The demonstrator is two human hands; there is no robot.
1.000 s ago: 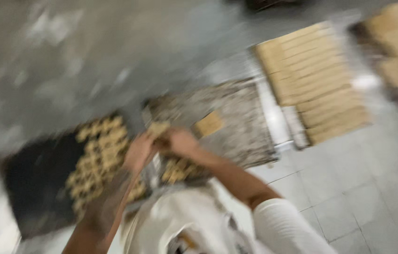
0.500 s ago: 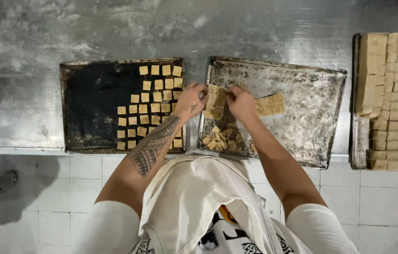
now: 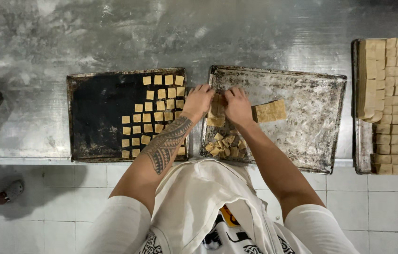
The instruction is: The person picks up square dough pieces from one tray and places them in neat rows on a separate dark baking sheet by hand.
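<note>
Both hands together over near-left corner of floured tray [image 3: 311, 84] on steel bench [image 3: 114, 37]: left hand [image 3: 198, 99] and right hand [image 3: 237, 106] clamped on one dough strip [image 3: 216, 110], long axis pointing away from body. Cut pieces [image 3: 224, 145] piled just below (toward body). Dark tray [image 3: 95, 117] with laid squares [image 3: 154, 115] immediately left, nearer left hand. Versus half a second earlier: hands closer together, head view steadier.

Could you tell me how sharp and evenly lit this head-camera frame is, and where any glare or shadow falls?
Head view: sharp throughout, the dough squares and both hands, left and right, crisp; soft glare mottles the steel table; the far right corner darkens; a faint shadow lies on the floor tiles at left; straight tray edges bow slightly, suggesting wide-angle distortion.
</note>
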